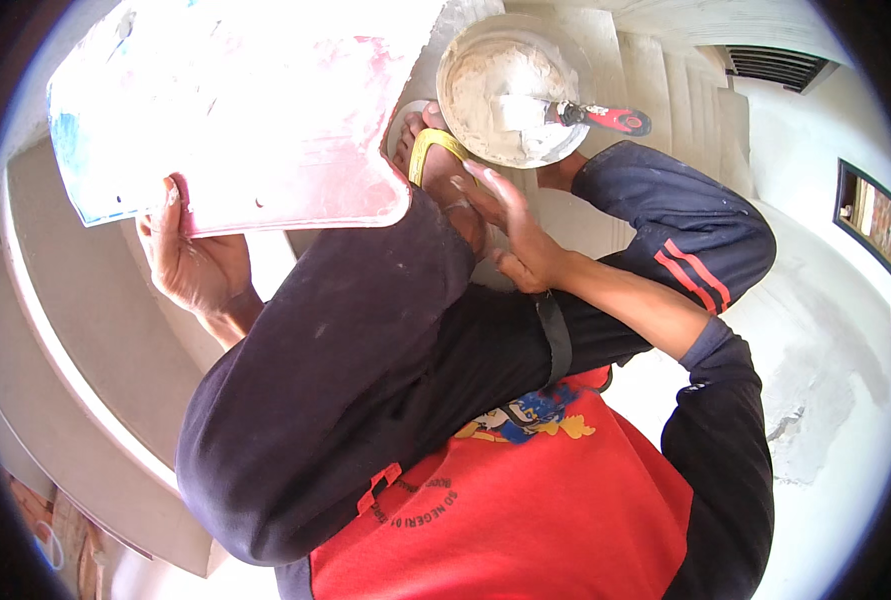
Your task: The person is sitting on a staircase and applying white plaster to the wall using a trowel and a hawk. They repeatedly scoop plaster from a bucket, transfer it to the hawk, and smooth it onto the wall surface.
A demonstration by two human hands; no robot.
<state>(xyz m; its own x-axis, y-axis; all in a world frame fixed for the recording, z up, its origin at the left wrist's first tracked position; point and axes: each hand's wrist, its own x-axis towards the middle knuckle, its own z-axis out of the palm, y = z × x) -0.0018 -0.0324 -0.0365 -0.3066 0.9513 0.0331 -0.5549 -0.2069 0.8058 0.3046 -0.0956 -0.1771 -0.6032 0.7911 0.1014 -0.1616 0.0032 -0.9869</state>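
My left hand (197,252) grips the lower edge of a large, pale board (255,150), thumb on top and fingers beneath. Pink and blue patches mark the board, and its near right corner is rounded and notched. My right hand (520,232) is beside my ankle, fingers stretched out and nothing visible in them; whether it touches the skin I cannot tell. That foot wears a sandal with a yellow strap (420,158). Just beyond it stands a round bucket (450,105) of whitish paste (485,68). A putty knife (605,119) with a red and black handle lies across the bucket's rim, blade in the paste.
My bent legs (315,380) in dark trousers fill the middle. Curved steps (95,300) drop away on the left, and more steps (670,100) run behind the bucket. A pale wall (815,330) with a small framed opening (870,215) is on the right.
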